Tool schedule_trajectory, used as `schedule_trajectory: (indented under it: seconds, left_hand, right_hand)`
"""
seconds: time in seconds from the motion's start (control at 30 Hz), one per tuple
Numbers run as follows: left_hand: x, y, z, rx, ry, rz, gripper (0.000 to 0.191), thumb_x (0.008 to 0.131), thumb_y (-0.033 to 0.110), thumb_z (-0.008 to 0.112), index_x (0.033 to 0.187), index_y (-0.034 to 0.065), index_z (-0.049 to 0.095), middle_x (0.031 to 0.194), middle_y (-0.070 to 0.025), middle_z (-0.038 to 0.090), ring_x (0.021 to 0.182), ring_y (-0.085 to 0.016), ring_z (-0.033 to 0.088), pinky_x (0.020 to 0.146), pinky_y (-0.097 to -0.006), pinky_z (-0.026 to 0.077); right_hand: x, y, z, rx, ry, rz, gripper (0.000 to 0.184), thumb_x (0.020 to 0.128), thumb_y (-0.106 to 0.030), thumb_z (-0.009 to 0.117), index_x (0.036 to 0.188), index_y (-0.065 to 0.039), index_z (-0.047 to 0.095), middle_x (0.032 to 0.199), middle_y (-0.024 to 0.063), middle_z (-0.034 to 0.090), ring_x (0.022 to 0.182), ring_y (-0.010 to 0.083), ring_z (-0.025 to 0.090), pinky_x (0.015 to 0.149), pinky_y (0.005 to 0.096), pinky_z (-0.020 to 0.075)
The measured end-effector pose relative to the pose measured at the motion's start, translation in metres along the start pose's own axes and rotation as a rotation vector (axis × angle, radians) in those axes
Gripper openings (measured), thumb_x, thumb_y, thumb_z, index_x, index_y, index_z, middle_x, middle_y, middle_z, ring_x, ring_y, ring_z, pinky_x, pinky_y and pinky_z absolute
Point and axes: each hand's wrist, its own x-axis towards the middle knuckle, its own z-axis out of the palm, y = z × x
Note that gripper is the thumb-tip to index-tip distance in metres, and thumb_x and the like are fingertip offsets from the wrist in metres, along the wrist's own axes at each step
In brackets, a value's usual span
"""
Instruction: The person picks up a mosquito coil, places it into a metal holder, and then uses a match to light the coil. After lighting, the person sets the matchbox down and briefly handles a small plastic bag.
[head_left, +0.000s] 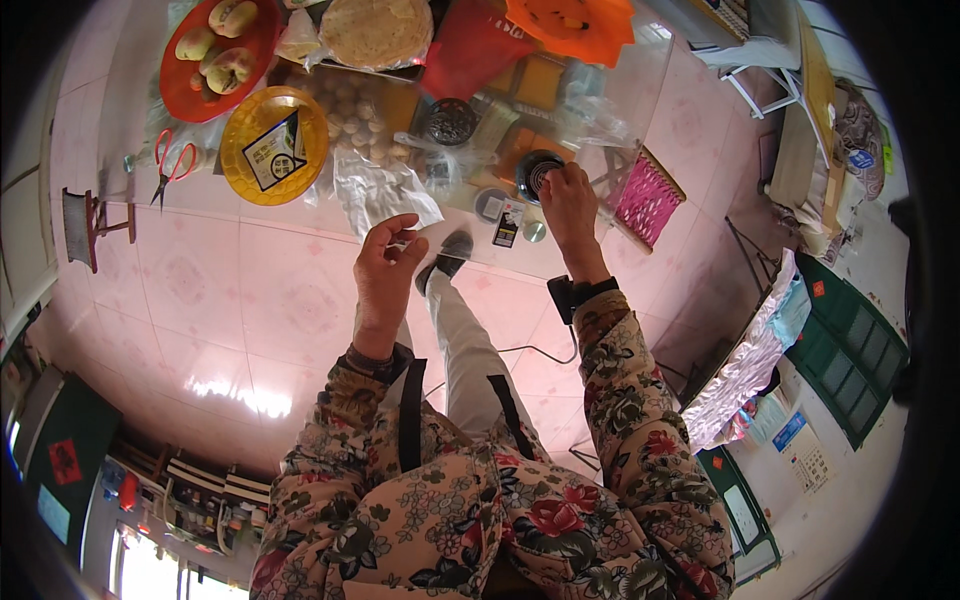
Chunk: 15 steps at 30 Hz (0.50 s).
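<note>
My right hand (570, 199) reaches over a round black dish (527, 191), its fingertips closed at the right side of a dark spiral coil (537, 175) in the dish. The exact contact is partly covered by my fingers. My left hand (386, 262) hovers at the table's near edge, thumb and index finger apart, with nothing clearly visible between them. Just beyond it lies a crumpled white bag (382, 187). Left of the dish are a round grey lid-like thing (487, 204) and a small black-and-white box (508, 223). A shiny disc (535, 232) sits beside the box.
Under clear plastic is the table (480, 244). On it are red-handled scissors (171, 166), a yellow plate (232, 176) with a printed packet, a perforated black lid (451, 121), a red peach plate (174, 82), flatbreads (377, 31) and an orange dish (611, 34). A pink woven stool (649, 199) stands right.
</note>
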Motion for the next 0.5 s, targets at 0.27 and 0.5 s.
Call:
schedule_trajectory:
  seconds: [0.27,0.5]
  left_hand:
    - [0.007,-0.007,-0.005,-0.006,0.004,-0.014,0.031,0.085,0.003,0.071,0.115,0.0076,0.066,0.094,0.002,0.061,0.077,-0.006,0.049,0.072,-0.0211,0.045]
    - [0.01,-0.008,-0.005,-0.013,-0.01,-0.031,0.03,0.086,0.005,0.071,0.115,0.0078,0.066,0.093,0.003,0.061,0.076,-0.005,0.049,0.072,-0.0208,0.045]
  right_hand:
    - [0.001,-0.002,0.01,-0.031,-0.019,0.03,0.008,0.077,-0.008,0.066,0.082,-0.006,0.06,0.09,0.0127,0.057,0.089,0.0329,0.06,0.075,0.0441,0.0516]
    - [0.0,-0.001,0.014,-0.051,-0.069,0.052,0.012,0.076,-0.011,0.069,0.082,-0.004,0.061,0.096,0.0141,0.057,0.093,0.0335,0.059,0.076,0.0445,0.0521]
